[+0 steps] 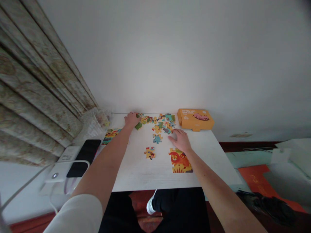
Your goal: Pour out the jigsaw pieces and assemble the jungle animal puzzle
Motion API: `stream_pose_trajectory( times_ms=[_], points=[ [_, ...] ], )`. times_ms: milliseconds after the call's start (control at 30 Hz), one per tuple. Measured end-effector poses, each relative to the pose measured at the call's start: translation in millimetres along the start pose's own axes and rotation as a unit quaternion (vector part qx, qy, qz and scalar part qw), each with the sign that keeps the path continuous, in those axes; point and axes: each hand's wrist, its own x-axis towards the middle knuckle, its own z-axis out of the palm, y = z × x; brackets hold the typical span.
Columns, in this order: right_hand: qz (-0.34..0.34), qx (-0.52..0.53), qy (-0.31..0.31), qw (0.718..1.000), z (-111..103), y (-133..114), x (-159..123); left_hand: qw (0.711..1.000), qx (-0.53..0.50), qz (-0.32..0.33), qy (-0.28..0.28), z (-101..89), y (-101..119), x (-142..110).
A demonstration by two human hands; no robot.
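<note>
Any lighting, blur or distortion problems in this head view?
Head view: soft, dim light, no harsh glare on the wall; head view: apparent wide-angle stretch slants the curtain; head view: puzzle pieces look soft, though the large title on the yellow box is legible.

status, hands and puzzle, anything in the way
Left hand at left end of loose pieces. Right hand by their near-right edge. Right wrist partly covers lion section. Box at right.

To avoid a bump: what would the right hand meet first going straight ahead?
The right hand would probably first meet the puzzle piece just ahead; whether it touches it now is unclear.
</note>
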Motion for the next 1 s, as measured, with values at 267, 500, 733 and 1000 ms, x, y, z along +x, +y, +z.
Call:
stream_pose_trajectory(
  times_ms=[267,500,733,1000],
  points=[
    [-0.003,-0.004,-0.002,1.0,0,1,0,1.0,0.014,0.008,0.005,-8.1,-39,0],
    [0.001,-0.01,-0.002,1.0,2,1,0,1.0,0.006,0.023,-0.011,-7.8,-53,11],
    [0.008,-0.008,-0.002,1.0,1,0,0,0.993,0.04,0.082,-0.072,-7.1,-44,20],
    [0.004,-0.004,-0.001,1.0,0,0,0,0.988,0.089,0.077,-0.102,-21.9,-50,28]
  ],
)
